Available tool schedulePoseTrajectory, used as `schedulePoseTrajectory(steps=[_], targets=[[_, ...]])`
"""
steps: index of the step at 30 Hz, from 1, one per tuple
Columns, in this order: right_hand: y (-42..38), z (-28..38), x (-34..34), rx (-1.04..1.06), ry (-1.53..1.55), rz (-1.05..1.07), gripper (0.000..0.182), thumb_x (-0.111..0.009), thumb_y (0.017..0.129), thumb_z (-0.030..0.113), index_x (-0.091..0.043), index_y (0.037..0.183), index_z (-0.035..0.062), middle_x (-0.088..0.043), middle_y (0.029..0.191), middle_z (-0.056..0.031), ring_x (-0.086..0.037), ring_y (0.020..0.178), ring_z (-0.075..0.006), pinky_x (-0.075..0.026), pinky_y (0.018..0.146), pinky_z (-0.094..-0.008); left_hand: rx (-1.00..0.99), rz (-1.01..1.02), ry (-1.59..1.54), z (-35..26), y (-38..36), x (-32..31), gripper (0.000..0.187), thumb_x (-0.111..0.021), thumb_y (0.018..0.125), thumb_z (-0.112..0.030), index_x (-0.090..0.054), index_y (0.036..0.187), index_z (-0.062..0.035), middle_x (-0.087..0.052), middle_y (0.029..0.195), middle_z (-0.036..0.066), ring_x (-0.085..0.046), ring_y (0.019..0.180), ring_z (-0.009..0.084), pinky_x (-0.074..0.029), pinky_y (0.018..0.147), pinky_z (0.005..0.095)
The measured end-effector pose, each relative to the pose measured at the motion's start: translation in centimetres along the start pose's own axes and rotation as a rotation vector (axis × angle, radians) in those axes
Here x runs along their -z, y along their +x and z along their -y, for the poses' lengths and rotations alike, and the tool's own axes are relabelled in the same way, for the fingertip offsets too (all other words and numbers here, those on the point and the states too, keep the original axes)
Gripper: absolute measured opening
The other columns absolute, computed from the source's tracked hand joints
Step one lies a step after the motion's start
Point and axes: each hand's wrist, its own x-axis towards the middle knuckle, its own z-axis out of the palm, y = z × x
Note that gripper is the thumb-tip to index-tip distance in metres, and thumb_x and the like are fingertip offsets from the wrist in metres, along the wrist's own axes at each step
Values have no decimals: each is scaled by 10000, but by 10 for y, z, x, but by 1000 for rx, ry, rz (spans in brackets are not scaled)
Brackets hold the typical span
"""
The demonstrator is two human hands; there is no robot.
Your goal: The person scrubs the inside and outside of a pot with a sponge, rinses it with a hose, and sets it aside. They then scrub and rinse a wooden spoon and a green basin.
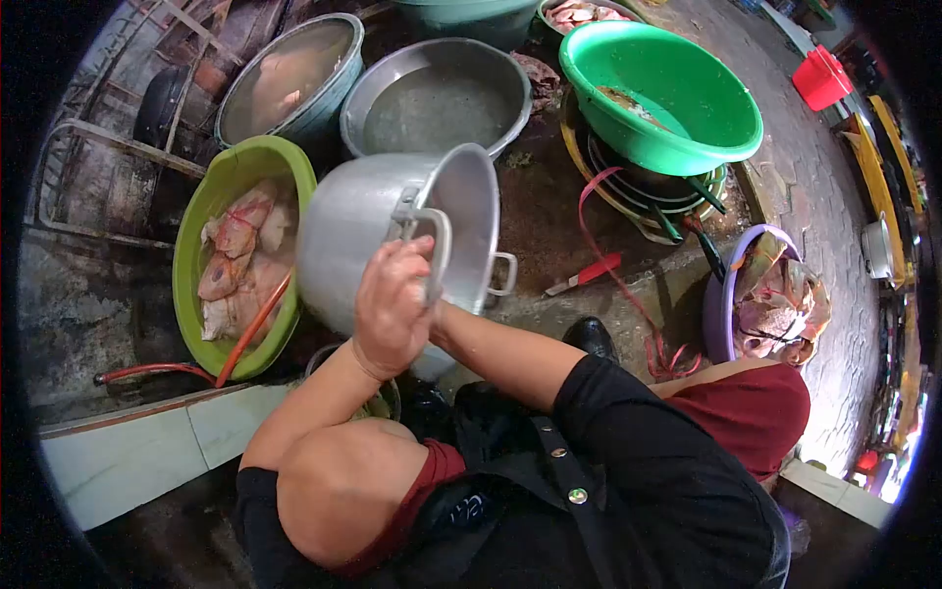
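A large aluminium pot (343, 231) is tipped on its side in front of me, its mouth facing right. My left hand (392, 304) is at its near loop handle, fingers curled around it. My right forearm (510, 353) crosses behind the left hand toward the pot's lower rim; the right hand's fingers are hidden there. Left of the pot stands a lime-green tub (186, 294) holding fish pieces (240, 236) in cloudy water, with a red hose (257, 329) over its rim. Behind the pot sits a metal basin (442, 103) of murky water.
A bright green basin (677, 83) rests on stacked pans at right, above a red-handled knife (586, 275) and red strap (633, 294) on the floor. A purple tub (721, 314) holds fish heads. A teal bucket (339, 103) and metal rack (108, 137) stand back left.
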Motion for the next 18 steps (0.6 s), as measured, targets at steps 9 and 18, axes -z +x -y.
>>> schedulePoseTrajectory(steps=[9, 18], targets=[[-27, -21, 24, -47, -340, -32, 546, -536, 870, 304, -427, 1326, 24, -509, 1261, -90, -479, 1140, -182, -394, 959, -315, 297, -94, -47, 20, -19, -11, 352, -636, 688, 75, -514, 1004, -20, -466, 1183, 178, -482, 1158, 369, -414, 944, 432], [-13, 36, 156, 37, -2540, -201, 459, -564, 818, 250, -512, 1274, 235, -442, 1321, -68, -424, 1212, -302, -350, 995, -499, 389, 104, -85, 25, 1, 5, 638, -568, 685, 86, -498, 1297, -79, -423, 1331, 161, -449, 1182, 322, -361, 990, 372]])
